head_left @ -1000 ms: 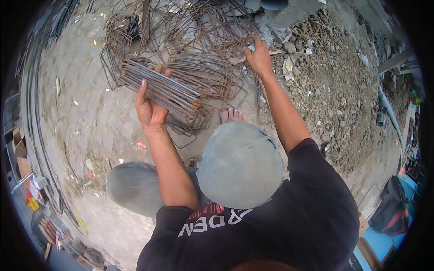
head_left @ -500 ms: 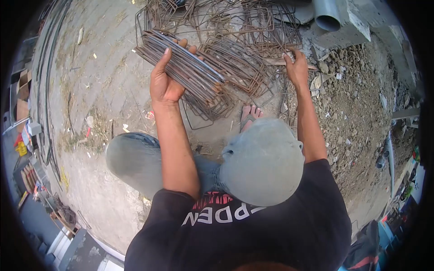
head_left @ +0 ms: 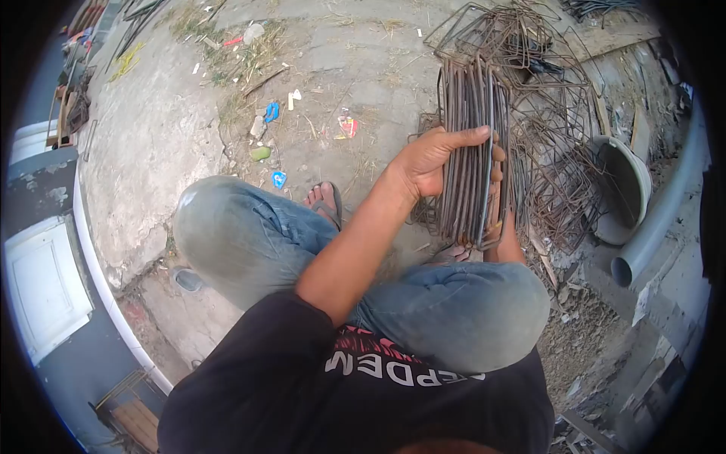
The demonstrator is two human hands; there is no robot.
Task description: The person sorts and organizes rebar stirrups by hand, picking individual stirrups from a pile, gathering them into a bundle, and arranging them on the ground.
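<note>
A thick bundle of bent steel rebar stirrups [head_left: 467,163] stands nearly upright in front of me. My left hand [head_left: 435,159] is closed round it, with the thumb lying across the front and the fingertips curling over the right edge. My right hand [head_left: 496,214] is at the bundle's lower right side. Its fingers press against the rods there, while most of the hand is hidden behind the bundle and my knee. Beside the bundle, more rusty stirrups [head_left: 560,178] lie in a loose heap on the ground.
A tangle of bent rods [head_left: 507,38] lies at the far right. A grey bucket [head_left: 643,181] lies on its side near a grey pipe [head_left: 658,219]. Litter, including a blue wrapper [head_left: 279,179], dots the dirt ground. A white-framed door [head_left: 49,291] is at left.
My view has turned left. The bundle has swung from slanted to nearly upright, still in my left hand. My right hand has come from the ground heap to the bundle.
</note>
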